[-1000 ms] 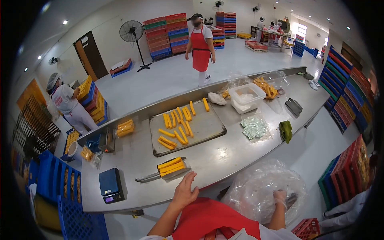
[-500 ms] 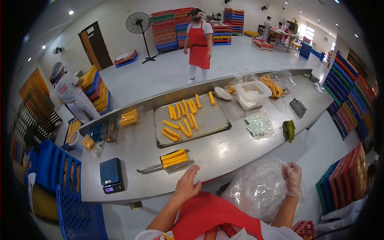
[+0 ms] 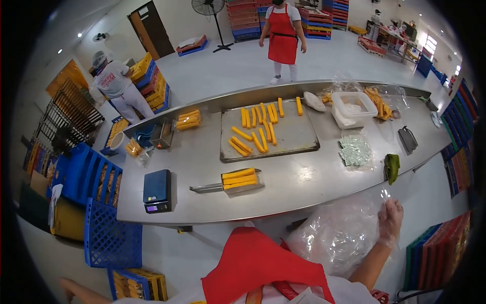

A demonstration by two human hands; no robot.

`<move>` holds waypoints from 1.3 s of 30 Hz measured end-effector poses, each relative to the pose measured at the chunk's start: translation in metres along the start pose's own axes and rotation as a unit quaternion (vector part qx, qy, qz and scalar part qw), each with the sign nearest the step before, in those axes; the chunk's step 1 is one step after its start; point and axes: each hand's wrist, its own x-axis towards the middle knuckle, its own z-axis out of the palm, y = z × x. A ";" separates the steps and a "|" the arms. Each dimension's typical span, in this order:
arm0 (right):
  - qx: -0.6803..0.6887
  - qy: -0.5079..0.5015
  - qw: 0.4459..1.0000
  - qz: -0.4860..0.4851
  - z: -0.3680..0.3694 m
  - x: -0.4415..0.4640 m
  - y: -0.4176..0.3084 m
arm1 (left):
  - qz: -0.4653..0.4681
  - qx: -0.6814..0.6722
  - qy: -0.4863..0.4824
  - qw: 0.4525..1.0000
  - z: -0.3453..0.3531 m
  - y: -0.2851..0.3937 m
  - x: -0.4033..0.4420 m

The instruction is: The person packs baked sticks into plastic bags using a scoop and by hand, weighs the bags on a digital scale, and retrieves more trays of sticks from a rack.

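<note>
My right hand [image 3: 390,220], in a clear plastic glove, is closed with shiny clear plastic at its fingertips. It is at the right edge of a large clear plastic bag [image 3: 329,233] hanging at the table's front edge. My left hand [image 3: 68,287] is stretched out low at the far left, partly out of view; its fingers do not show clearly. A metal scoop-like holder [image 3: 207,188] lies on the table with several yellow sticks [image 3: 239,178] in it. More yellow sticks lie on a metal baking tray [image 3: 233,154].
A digital scale [image 3: 157,187] stands at the table's left end. On the right are a plastic tub [image 3: 349,119], a bag of small sachets [image 3: 356,150], a green cloth [image 3: 391,168] and a grey metal tool [image 3: 407,139]. Blue crates [image 3: 114,235] are at left. A co-worker [image 3: 283,35] stands opposite.
My left hand has swung from beside the metal holder to the far lower left. My right hand has turned and now has shiny plastic at its fingertips. The view has shifted left and down.
</note>
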 end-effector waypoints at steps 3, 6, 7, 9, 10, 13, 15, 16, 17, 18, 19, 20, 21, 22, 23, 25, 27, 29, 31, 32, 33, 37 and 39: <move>0.014 -0.082 0.996 0.045 0.066 0.027 0.020 | -0.017 -0.132 -0.068 0.989 0.003 -0.014 -0.023; 0.042 -0.167 0.980 0.100 0.169 0.028 0.031 | -0.052 -0.256 -0.317 0.912 0.089 -0.059 -0.140; 0.080 -0.220 0.966 0.111 0.196 0.026 0.038 | -0.089 -0.226 -0.418 0.875 0.097 -0.009 -0.222; 0.179 -0.290 0.929 0.146 0.242 0.013 0.051 | -0.119 -0.242 -0.598 0.755 0.091 0.121 -0.391; 0.239 -0.306 0.906 0.171 0.262 0.004 0.054 | -0.156 -0.290 -0.666 0.669 0.102 0.138 -0.438; 0.291 -0.303 0.884 0.202 0.298 -0.026 0.056 | -0.325 -0.316 -0.753 0.477 0.116 0.219 -0.535; 0.277 -0.276 0.896 0.212 0.300 -0.032 0.067 | -0.260 -0.475 -0.795 0.274 0.120 0.256 -0.560; 0.270 -0.251 0.903 0.220 0.299 -0.036 0.074 | -0.188 -0.571 -0.779 0.181 0.118 0.273 -0.564; 0.263 -0.202 0.915 0.231 0.295 -0.037 0.079 | -0.270 -0.540 -0.786 0.135 0.126 0.284 -0.561; 0.255 -0.153 0.924 0.241 0.292 -0.039 0.083 | -0.349 -0.505 -0.784 0.090 0.132 0.290 -0.555; 0.238 -0.085 0.939 0.235 0.295 -0.043 0.085 | -0.362 -0.499 -0.783 0.090 0.134 0.295 -0.545; 0.221 -0.020 0.949 0.222 0.298 -0.047 0.085 | -0.398 -0.489 -0.774 0.062 0.135 0.304 -0.535; 0.216 -0.015 0.951 0.221 0.297 -0.052 0.090 | -0.432 -0.480 -0.763 0.033 0.138 0.307 -0.526; 0.207 -0.024 0.957 0.202 0.295 -0.054 0.099 | -0.436 -0.478 -0.762 0.029 0.142 0.304 -0.520; 0.199 -0.035 0.962 0.183 0.295 -0.055 0.107 | -0.416 -0.472 -0.776 0.045 0.148 0.302 -0.514; 0.193 -0.014 0.964 0.182 0.300 -0.060 0.120 | -0.387 -0.463 -0.792 0.088 0.153 0.301 -0.499; 0.185 0.004 0.966 0.183 0.308 -0.067 0.128 | -0.346 -0.461 -0.806 0.137 0.160 0.296 -0.487; 0.174 -0.002 0.967 0.185 0.321 -0.078 0.129 | -0.305 -0.455 -0.814 0.190 0.169 0.287 -0.476; 0.178 -0.005 0.964 0.197 0.333 -0.083 0.137 | -0.313 -0.459 -0.815 0.164 0.181 0.277 -0.466; 0.187 -0.005 0.961 0.205 0.339 -0.085 0.142 | -0.316 -0.462 -0.812 0.169 0.184 0.272 -0.462; 0.185 -0.011 0.960 0.209 0.345 -0.086 0.146 | -0.327 -0.468 -0.796 0.201 0.185 0.268 -0.458; 0.241 -0.051 0.933 0.260 0.369 -0.092 0.164 | -0.338 -0.526 -0.718 0.305 0.196 0.248 -0.443; 0.245 -0.079 0.927 0.272 0.383 -0.095 0.167 | -0.307 -0.552 -0.700 0.333 0.195 0.243 -0.435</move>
